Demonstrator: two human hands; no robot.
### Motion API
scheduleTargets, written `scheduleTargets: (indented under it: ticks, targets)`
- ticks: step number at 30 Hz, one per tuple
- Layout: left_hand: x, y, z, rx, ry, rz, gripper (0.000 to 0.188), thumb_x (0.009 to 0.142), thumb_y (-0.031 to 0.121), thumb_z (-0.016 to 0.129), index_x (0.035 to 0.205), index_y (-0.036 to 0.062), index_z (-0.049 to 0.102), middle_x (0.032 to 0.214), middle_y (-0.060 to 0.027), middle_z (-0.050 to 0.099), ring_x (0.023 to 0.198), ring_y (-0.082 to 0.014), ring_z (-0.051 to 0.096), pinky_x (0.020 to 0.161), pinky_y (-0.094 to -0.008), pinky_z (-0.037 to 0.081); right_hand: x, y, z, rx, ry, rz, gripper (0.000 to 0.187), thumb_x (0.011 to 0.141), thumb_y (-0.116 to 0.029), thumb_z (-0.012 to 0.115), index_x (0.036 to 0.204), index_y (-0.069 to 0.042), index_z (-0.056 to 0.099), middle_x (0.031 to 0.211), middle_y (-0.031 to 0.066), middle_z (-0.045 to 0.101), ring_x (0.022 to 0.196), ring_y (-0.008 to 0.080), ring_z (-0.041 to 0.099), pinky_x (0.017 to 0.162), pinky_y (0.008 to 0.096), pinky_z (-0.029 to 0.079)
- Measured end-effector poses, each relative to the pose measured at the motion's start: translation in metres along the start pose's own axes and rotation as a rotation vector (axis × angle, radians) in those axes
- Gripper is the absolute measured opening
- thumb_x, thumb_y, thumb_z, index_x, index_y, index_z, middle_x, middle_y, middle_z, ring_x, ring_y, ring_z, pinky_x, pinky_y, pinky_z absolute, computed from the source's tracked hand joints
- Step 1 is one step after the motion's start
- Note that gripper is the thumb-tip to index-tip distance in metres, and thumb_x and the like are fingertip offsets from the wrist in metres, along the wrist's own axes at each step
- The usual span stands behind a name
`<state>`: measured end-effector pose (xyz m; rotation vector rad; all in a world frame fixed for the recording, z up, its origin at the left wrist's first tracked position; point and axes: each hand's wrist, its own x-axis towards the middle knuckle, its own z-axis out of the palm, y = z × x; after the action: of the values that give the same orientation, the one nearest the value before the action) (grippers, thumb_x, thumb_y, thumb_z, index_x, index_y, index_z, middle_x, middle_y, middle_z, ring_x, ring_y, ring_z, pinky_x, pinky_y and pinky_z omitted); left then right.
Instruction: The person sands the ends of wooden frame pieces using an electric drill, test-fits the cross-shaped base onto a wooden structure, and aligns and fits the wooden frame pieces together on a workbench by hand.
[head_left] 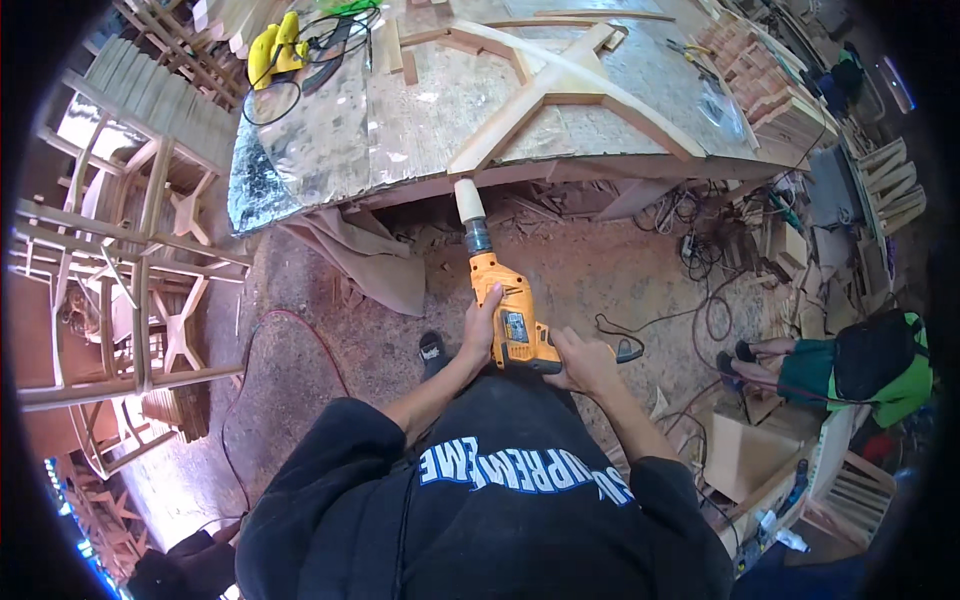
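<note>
A yellow electric drill (512, 318) is held level in front of my body, pointing away from me. My left hand (482, 325) wraps the left side of its body, thumb on top. Around the handle at the rear right, my right hand (588, 360) is closed; the trigger is hidden. From the drill's dark chuck (478, 236) sticks out a pale, tapered cylinder (468, 201). Its tip is at the bench's near edge, close to one leg end of an X-shaped wooden frame (530, 104); I cannot tell whether they touch. The frame lies flat on the workbench (420, 125).
A yellow power tool (276, 52) with a black cord sits on the bench's far left. Pliers (690, 47) and stacked wood pieces (775, 85) are at right. Wooden chair frames (145, 250) fill the left. A red hose (325, 345) crosses the floor. Another person's legs (770, 362) show at right.
</note>
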<state>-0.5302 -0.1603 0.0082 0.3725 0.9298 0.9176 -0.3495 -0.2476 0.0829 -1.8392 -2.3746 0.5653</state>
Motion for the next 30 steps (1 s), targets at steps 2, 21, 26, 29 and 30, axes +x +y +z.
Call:
scheduleTargets:
  ticks: [2, 21, 26, 29, 30]
  targets:
    - [0.007, 0.003, -0.013, -0.014, -0.035, -0.032, 0.042, 0.094, 0.037, 0.060, 0.117, 0.0031, 0.054, 0.098, -0.0067, 0.064, 0.084, -0.0163, 0.065, 0.074, -0.0315, 0.054, 0.001, -0.010, 0.002, -0.006, -0.019, 0.036, 0.065, 0.060, -0.038, 0.084, 0.108, -0.009, 0.051, 0.092, 0.0115, 0.059, 0.072, 0.0323, 0.067, 0.061, 0.0418, 0.054]
    - [0.002, 0.019, -0.024, 0.044, -0.063, -0.035, 0.044, 0.093, 0.038, 0.061, 0.118, 0.0033, 0.052, 0.102, -0.0065, 0.062, 0.091, -0.0152, 0.062, 0.079, -0.0300, 0.052, 0.010, -0.029, 0.011, -0.016, -0.099, 0.086, 0.067, 0.063, -0.042, 0.082, 0.110, -0.006, 0.052, 0.094, 0.0120, 0.061, 0.073, 0.0314, 0.067, 0.061, 0.0405, 0.054]
    - [0.004, 0.018, -0.027, 0.056, -0.057, -0.046, 0.042, 0.093, 0.037, 0.060, 0.117, 0.0033, 0.053, 0.102, -0.0068, 0.062, 0.090, -0.0151, 0.063, 0.079, -0.0301, 0.052, 0.008, -0.033, 0.019, -0.011, -0.109, 0.134, 0.073, 0.060, -0.041, 0.083, 0.115, -0.006, 0.050, 0.093, 0.0112, 0.058, 0.073, 0.0327, 0.066, 0.059, 0.0424, 0.053]
    - [0.005, 0.024, -0.033, 0.049, -0.064, -0.060, 0.041, 0.094, 0.036, 0.060, 0.118, 0.0029, 0.053, 0.102, -0.0069, 0.062, 0.090, -0.0151, 0.063, 0.079, -0.0301, 0.052, 0.008, -0.038, 0.017, -0.014, -0.106, 0.136, 0.075, 0.059, -0.041, 0.083, 0.116, -0.006, 0.049, 0.094, 0.0115, 0.058, 0.074, 0.0326, 0.066, 0.060, 0.0428, 0.053]
    - [0.003, 0.026, -0.034, 0.044, -0.079, -0.069, 0.041, 0.094, 0.035, 0.060, 0.118, 0.0027, 0.053, 0.103, -0.0070, 0.062, 0.090, -0.0152, 0.062, 0.079, -0.0301, 0.052, 0.008, -0.039, 0.021, -0.006, -0.077, 0.139, 0.076, 0.059, -0.040, 0.084, 0.117, -0.006, 0.049, 0.095, 0.0114, 0.058, 0.074, 0.0323, 0.066, 0.060, 0.0426, 0.053]
